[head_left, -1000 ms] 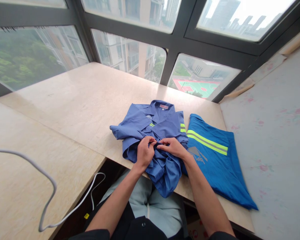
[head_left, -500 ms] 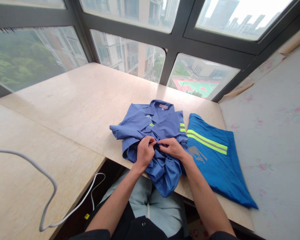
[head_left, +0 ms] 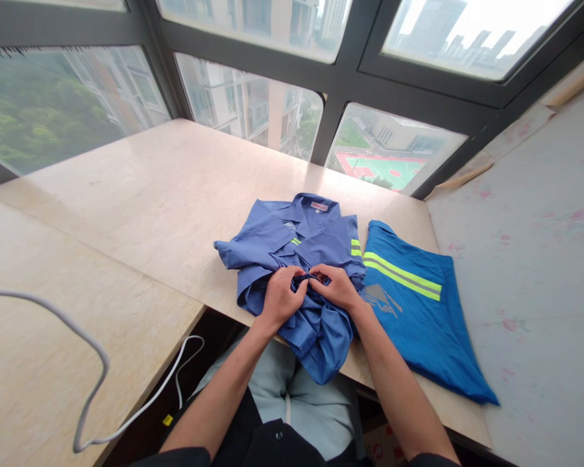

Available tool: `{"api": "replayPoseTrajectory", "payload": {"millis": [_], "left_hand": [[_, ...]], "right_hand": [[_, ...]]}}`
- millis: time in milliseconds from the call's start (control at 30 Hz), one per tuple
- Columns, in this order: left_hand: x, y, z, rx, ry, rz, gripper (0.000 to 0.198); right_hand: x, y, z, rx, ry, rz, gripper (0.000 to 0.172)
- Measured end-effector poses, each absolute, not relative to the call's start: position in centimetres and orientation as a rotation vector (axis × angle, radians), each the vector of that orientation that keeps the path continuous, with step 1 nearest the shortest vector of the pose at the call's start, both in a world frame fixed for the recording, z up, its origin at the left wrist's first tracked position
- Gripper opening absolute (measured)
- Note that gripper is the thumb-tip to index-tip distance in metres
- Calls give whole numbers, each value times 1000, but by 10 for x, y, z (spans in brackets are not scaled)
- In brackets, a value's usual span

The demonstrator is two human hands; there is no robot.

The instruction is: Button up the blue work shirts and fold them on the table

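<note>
Blue shirt (head_left: 324, 250) on the desk (head_left: 150, 188), its long axis running from the far collar (head_left: 302, 205) to bunched cloth overhanging the near edge. Left hand (head_left: 283, 297) and right hand (head_left: 339, 287), equally close, pinch its front fabric midway.

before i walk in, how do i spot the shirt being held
Find the pale counter under the windows. At its front edge, the left hand and right hand hold the shirt. Crumpled and purplish-blue, it differs from the brighter garment lying flatter beside it.
</note>
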State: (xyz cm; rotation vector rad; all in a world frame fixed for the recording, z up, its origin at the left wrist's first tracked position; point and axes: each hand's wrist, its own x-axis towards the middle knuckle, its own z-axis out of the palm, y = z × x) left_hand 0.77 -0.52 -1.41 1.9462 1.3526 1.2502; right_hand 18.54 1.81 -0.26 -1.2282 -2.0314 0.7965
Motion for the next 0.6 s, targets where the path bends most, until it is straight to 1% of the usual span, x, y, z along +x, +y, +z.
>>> {"api": "replayPoseTrajectory", "payload": {"millis": [133,300,500,533,600], "left_hand": [[7,-5,-16,1968,1354,1248,17],[8,-5,-15,1888,1356,1299,11],[8,-6,-12,1850,1336,1320,11],[7,-6,-12,1848,1333,1321,11],[7,-5,-12,1854,1326,1323,11]], "right_hand": [[185,18,-1,-1155,-2031,737,15],[185,19,1,-1117,-2031,744,13],[184,20,-3,-1194,-2021,768,13],[184,20,-4,-1199,-2007,781,14],[184,20,-5,-1168,-1965,817,22]]}}
